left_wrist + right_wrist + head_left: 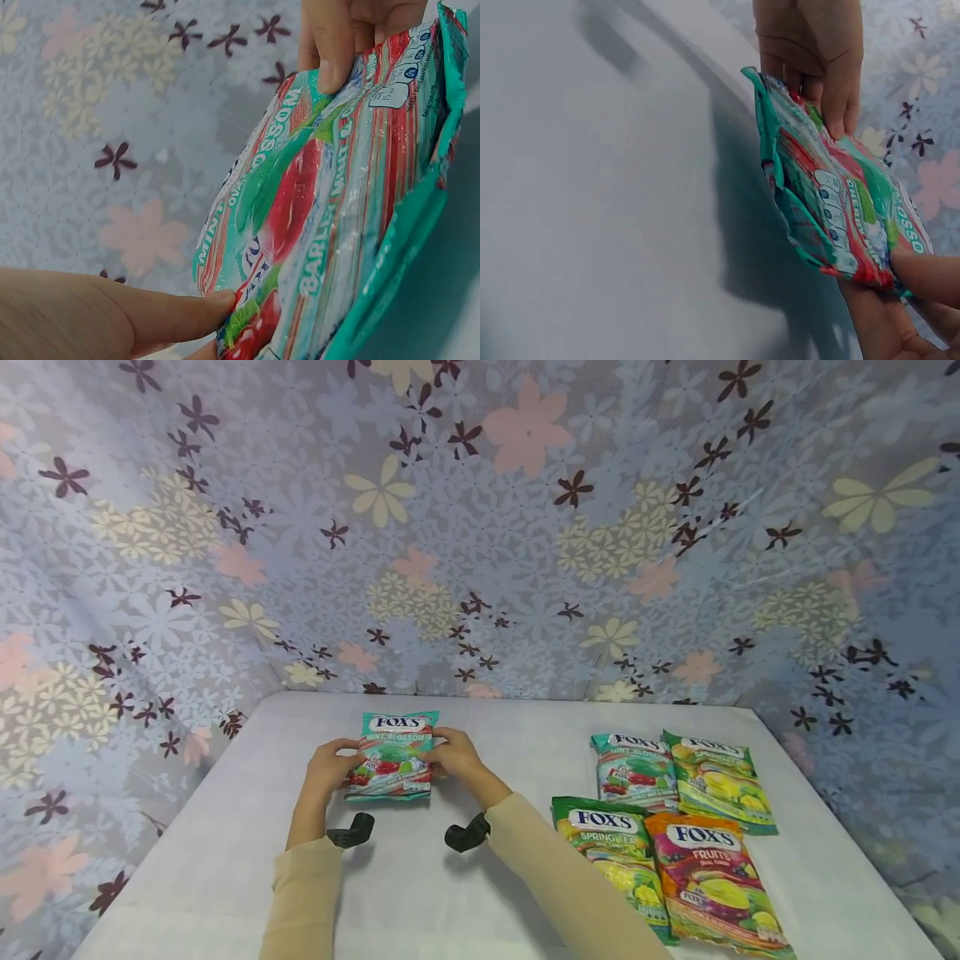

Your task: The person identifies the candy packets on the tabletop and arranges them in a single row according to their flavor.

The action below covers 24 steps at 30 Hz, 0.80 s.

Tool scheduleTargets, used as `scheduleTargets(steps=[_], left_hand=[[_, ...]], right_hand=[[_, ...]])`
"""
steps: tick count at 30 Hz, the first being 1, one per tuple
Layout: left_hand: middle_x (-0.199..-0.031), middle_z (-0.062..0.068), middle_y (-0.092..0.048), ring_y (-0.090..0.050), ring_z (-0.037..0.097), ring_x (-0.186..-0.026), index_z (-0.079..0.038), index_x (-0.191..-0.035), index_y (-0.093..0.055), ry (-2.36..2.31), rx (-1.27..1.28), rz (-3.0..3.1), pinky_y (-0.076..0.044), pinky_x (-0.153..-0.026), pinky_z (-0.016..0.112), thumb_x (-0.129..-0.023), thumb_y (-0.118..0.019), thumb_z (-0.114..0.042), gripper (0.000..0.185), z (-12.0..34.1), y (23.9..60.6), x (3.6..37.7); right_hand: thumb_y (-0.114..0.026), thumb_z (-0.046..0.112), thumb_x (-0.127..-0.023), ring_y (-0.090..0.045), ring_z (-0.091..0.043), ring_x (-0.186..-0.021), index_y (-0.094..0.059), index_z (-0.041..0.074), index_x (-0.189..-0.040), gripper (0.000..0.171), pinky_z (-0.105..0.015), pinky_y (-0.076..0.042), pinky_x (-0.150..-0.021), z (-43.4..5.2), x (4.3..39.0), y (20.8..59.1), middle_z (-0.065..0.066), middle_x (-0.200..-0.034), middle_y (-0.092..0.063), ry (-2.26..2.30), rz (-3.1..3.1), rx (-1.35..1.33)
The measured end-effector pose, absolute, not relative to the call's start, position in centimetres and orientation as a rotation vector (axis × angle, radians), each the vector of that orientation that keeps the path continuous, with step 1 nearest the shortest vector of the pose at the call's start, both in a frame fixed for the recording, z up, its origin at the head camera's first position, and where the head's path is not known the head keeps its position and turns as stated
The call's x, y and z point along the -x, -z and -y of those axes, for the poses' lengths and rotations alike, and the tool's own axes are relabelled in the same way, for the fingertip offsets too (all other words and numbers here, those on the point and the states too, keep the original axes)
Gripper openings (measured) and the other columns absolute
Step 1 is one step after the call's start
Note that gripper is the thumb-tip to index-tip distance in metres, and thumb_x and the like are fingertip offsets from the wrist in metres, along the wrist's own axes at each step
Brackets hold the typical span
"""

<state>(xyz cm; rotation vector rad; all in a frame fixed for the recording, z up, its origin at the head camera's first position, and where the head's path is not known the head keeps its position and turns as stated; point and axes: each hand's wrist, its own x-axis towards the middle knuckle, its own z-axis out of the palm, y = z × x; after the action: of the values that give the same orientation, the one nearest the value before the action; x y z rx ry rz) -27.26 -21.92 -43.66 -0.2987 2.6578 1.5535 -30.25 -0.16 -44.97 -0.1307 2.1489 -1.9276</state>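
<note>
Toward the far left of the white table (202, 868), the left hand (332, 767) and the right hand (459, 756) pinch a green-and-red Mint Blossom candy bag (393, 756) between them, one at each side edge, thumbs on its printed front. The right wrist view shows the bag tilted above the tabletop, a shadow beside it. Beige sleeves (303, 893) cover the forearms, with a black fitting (352, 831) near the left wrist. Well apart, on the right, lie four more bags: another Mint Blossom bag (637, 774) and a Spring Tea bag (723, 785) at the far side, a second Spring Tea bag (609, 847) and an orange Fruits bag (716, 881) nearer. Floral cloth (480, 527) hangs beyond.
</note>
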Motion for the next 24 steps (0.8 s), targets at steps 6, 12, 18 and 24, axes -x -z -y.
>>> scheduleTargets(steps=[6, 12, 18, 24], left_hand=[[-0.129, 0.03, -0.05, -0.057, 0.036, -0.104, 0.004, -0.13, -0.054, -1.513, 0.398, -2.686, -0.053, -0.081, 0.044, -0.096, -0.056, -0.013, 0.038, 23.4, 43.6, 26.9], [-0.129, 0.031, -0.049, -0.057, 0.038, -0.105, 0.004, -0.13, -0.054, -1.492, 0.423, -2.692, -0.053, -0.081, 0.045, -0.096, -0.056, -0.013, 0.038, 23.6, 43.7, 27.0], [-0.136, 0.032, -0.044, -0.05, 0.039, -0.108, 0.005, -0.127, -0.056, -1.387, 0.42, -2.783, -0.046, -0.087, 0.049, -0.095, -0.057, -0.013, 0.036, 23.7, 44.2, 27.4], [-0.132, 0.032, -0.049, -0.051, 0.042, -0.11, 0.005, -0.124, -0.059, -1.304, 0.438, -2.89, -0.041, -0.091, 0.054, -0.093, -0.056, -0.013, 0.036, 24.0, 44.8, 27.4]], right_hand=[[-0.065, -0.012, -0.082, -0.066, -0.034, -0.093, -0.048, -0.005, -0.138, 0.059, -0.042, -0.055, -0.079, 2.1, 30.4, 45.0, -0.023, -0.102, -0.065, 1.998, -1.956, 0.094], [-0.067, -0.012, -0.081, -0.067, -0.03, -0.088, -0.051, -0.003, -0.137, 0.059, -0.037, -0.057, -0.068, 2.5, 30.5, 45.2, -0.02, -0.103, -0.066, 1.99, -1.995, 0.033], [-0.069, -0.009, -0.081, -0.067, -0.021, -0.069, -0.057, 0.0, -0.133, 0.054, -0.032, -0.057, -0.059, 3.1, 30.5, 45.7, -0.013, -0.091, -0.066, 1.893, -2.168, 0.039], [-0.07, -0.005, -0.084, -0.067, -0.022, -0.074, -0.058, 0.003, -0.133, 0.05, -0.031, -0.056, -0.06, 4.1, 30.4, 46.4, -0.012, -0.094, -0.065, 1.84, -2.245, 0.025]])
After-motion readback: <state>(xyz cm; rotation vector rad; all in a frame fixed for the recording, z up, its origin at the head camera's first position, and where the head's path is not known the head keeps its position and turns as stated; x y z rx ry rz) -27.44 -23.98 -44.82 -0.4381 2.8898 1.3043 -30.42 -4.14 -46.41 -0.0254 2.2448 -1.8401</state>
